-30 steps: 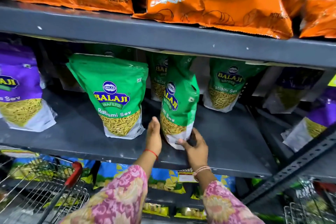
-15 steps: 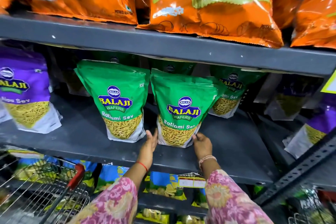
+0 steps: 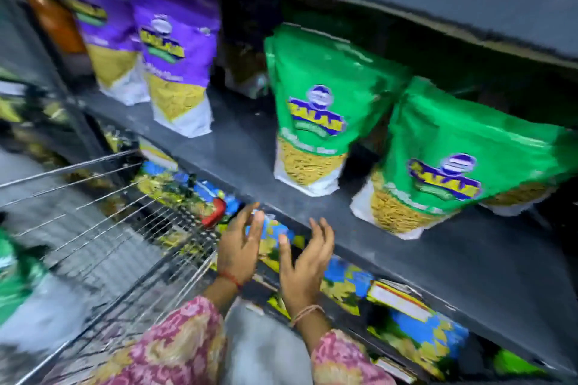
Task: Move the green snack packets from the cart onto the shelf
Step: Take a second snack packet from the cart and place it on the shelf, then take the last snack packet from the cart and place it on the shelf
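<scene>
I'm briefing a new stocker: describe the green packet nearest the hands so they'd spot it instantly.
Find the grey middle shelf holding purple and green pouches. The green packet stands upright just right of the shelf's bare gap. Unlike the leaning green neighbour on its right, it stands alone, straight.

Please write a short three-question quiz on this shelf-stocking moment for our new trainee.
1. True or false: the left hand is holding a green packet.
2. Which packets stand left of the green packets on the shelf? A) orange B) purple C) blue
3. Fill in: the red-handled wire ____ sits left of both hands.

Key
1. False; the left hand and right hand are both open and empty, below the shelf edge.
2. B, the purple packets.
3. cart
</scene>
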A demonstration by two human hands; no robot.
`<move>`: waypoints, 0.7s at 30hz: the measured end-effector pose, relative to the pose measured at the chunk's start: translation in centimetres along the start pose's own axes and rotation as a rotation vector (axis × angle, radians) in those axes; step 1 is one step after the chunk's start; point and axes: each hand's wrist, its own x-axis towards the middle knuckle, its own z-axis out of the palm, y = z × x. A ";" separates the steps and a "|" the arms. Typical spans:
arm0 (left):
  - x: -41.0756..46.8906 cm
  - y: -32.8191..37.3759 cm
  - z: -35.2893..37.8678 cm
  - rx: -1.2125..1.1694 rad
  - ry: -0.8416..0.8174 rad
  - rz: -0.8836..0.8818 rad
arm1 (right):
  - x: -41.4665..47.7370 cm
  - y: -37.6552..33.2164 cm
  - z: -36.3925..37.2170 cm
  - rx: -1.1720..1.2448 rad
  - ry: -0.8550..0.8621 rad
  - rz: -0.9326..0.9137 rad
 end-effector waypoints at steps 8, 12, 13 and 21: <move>4.8 -9.6 -21.2 -0.044 0.507 -0.533 | -1.2 -9.1 17.6 0.138 -0.502 -0.255; 4.6 -14.3 -28.9 -0.084 0.542 -0.769 | -3.7 -10.5 25.9 -0.057 -0.845 -0.289; 4.1 -15.7 -30.3 -0.092 0.558 -0.815 | -4.3 -10.5 27.8 -0.118 -0.947 -0.301; -1.1 -23.4 -35.5 -0.498 0.778 -1.187 | -6.0 -7.5 38.7 -0.605 -1.601 -0.402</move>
